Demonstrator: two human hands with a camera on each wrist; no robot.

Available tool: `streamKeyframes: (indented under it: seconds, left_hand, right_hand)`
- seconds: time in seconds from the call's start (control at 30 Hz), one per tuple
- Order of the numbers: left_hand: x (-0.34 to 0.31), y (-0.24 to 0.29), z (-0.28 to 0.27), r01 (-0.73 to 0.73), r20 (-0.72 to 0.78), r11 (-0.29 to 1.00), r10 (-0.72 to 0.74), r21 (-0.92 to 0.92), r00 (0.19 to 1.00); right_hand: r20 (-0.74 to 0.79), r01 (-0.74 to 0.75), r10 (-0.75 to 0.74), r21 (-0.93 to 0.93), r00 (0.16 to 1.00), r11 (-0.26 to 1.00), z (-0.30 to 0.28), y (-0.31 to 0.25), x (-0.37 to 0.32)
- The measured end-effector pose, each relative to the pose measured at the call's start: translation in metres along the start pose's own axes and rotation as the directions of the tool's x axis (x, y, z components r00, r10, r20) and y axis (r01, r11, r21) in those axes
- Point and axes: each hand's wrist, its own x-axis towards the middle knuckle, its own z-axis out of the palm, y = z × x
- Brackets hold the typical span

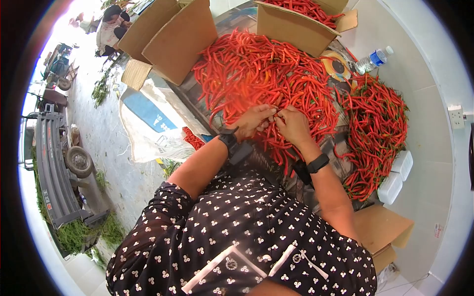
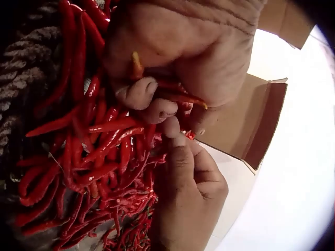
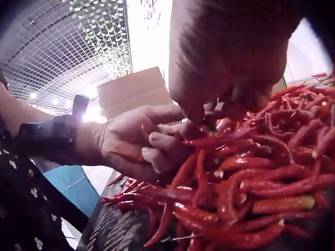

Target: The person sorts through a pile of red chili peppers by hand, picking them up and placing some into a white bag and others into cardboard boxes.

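Note:
A big pile of red chillies (image 1: 266, 69) lies spread in front of me. My two hands meet at its near edge. My left hand (image 1: 254, 121) curls its fingers round a small bunch of chillies (image 2: 178, 97), seen close in the left wrist view under the left hand (image 2: 172, 47). My right hand (image 1: 295, 126) is pressed up against it, fingertips curled, and pinches one chilli (image 2: 189, 135) at the left fingers. In the right wrist view, my right hand (image 3: 230, 68) hangs above the left hand (image 3: 138, 144) and the chillies (image 3: 251, 178).
A second chilli heap (image 1: 377, 123) lies to the right. Open cardboard boxes (image 1: 173, 37) stand at the back, one box (image 1: 296, 22) filled with chillies. A water bottle (image 1: 374, 58), tape roll (image 1: 335, 65), white containers (image 1: 397, 175) and a white sack (image 1: 148, 123) surround the pile.

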Motion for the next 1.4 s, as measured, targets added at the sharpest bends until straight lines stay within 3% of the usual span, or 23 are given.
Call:
streamKeyframes:
  seconds: [0.13, 0.2, 0.33, 0.4, 0.53, 0.6, 0.83, 0.93, 1.0, 1.03, 1.1, 1.13, 1.23, 1.3, 1.4]
  left_hand:
    - [0.0, 0.002, 0.002, 0.005, -0.075, 1.0, -0.004, 0.008, 0.997]
    - [0.0, -0.001, 0.001, 0.021, -0.103, 1.0, -0.022, -0.007, 0.994]
    - [0.007, -0.006, -0.006, 0.07, -0.083, 0.996, -0.074, -0.048, 0.994]
    - [0.012, -0.008, -0.01, 0.09, -0.08, 0.994, -0.095, -0.064, 0.992]
    - [0.013, -0.011, -0.016, 0.112, -0.047, 0.989, -0.117, -0.095, 0.992]
    - [0.012, -0.01, -0.017, 0.106, -0.011, 0.989, -0.107, -0.099, 0.994]
    - [0.01, -0.005, -0.016, 0.104, 0.034, 0.987, -0.1, -0.121, 0.994]
    - [0.007, -0.004, -0.015, 0.08, 0.058, 0.985, -0.072, -0.151, 0.996]
    - [0.004, -0.005, -0.015, 0.058, 0.066, 0.985, -0.047, -0.165, 0.997]
    - [0.005, -0.006, -0.016, 0.059, 0.047, 0.98, -0.05, -0.188, 0.998]
    - [0.007, -0.006, -0.016, 0.062, 0.032, 0.975, -0.057, -0.214, 0.998]
    - [0.006, -0.005, -0.017, 0.073, 0.027, 0.975, -0.069, -0.208, 0.997]
    - [0.005, -0.005, -0.015, 0.082, 0.023, 0.973, -0.079, -0.215, 0.997]
    - [0.006, -0.006, -0.012, 0.081, 0.025, 0.971, -0.078, -0.225, 0.997]
    - [0.002, -0.003, -0.004, 0.093, 0.077, 0.979, -0.08, -0.181, 0.994]
  right_hand:
    - [0.032, 0.056, -0.056, -0.006, 0.998, 0.998, -0.008, 0.025, 0.024]
    - [-0.122, 0.025, -0.036, -0.095, 0.992, 0.995, -0.011, 0.044, 0.042]
    - [-0.015, -0.076, 0.075, -0.256, 0.997, 0.964, -0.026, 0.051, 0.071]
    - [-0.092, 0.074, -0.102, -0.275, 0.99, 0.959, -0.017, 0.064, 0.083]
    - [0.003, 0.092, -0.098, -0.375, 0.995, 0.922, -0.012, 0.063, 0.093]
    - [0.182, -0.013, 0.114, -0.479, 0.977, 0.878, -0.019, 0.056, 0.096]
    - [0.166, -0.021, 0.126, -0.521, 0.978, 0.853, -0.028, 0.052, 0.084]
    - [0.136, -0.114, 0.198, -0.463, 0.971, 0.879, -0.033, 0.053, 0.069]
    - [-0.153, -0.153, 0.14, -0.075, 0.978, 0.985, -0.032, 0.063, 0.05]
    - [-0.149, -0.152, 0.139, -0.078, 0.979, 0.985, -0.032, 0.064, 0.043]
    - [-0.295, -0.172, 0.241, 0.239, 0.925, 0.956, -0.035, 0.062, 0.028]
    - [-0.294, -0.175, 0.243, 0.237, 0.924, 0.956, -0.037, 0.058, 0.021]
    - [0.119, -0.375, 0.394, 0.634, 0.911, 0.676, -0.039, 0.028, 0.006]
    - [0.205, -0.397, 0.351, 0.629, 0.914, 0.668, -0.02, 0.025, 0.002]
    - [0.203, -0.331, 0.262, 0.583, 0.944, 0.742, 0.004, 0.015, 0.003]
